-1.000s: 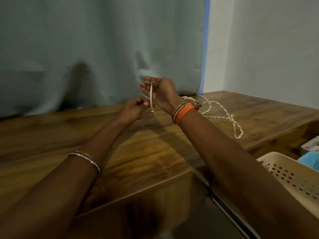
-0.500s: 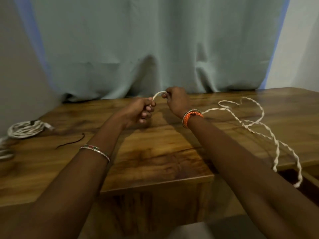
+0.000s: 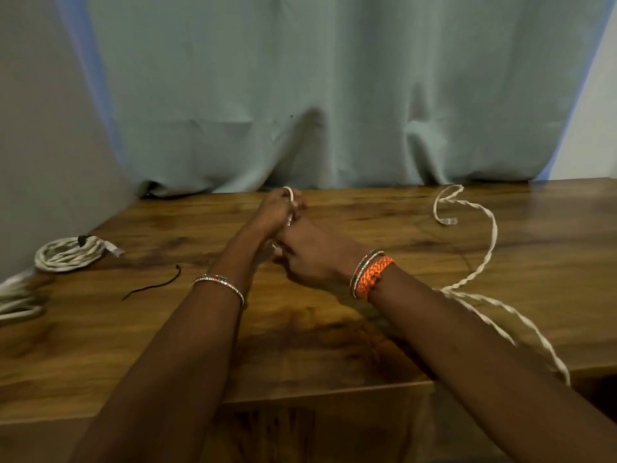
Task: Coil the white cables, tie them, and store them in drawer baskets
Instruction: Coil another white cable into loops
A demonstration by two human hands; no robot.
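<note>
While both hands met over the middle of the tabletop (image 3: 334, 349), a first loop of white cable was being formed.

One wooden tabletop carried everything, backed by one grey-green curtain (image 3: 334, 95). Two forearms reached in; the left hand (image 3: 275, 213) gripped a small loop at the cable's near end, probably to anchor the coil, and the right hand (image 3: 309, 259), just beside and touching it, curled round the same strand, likely to feed it. One loose twisted white cable (image 3: 480, 262) trailed right, apart from the hands, its slack over the front edge, its connector end lying flat. At far left one tied coil (image 3: 68, 253) lay done, beside a second, partly cropped. One black tie (image 3: 152, 286) waited nearby.
</note>
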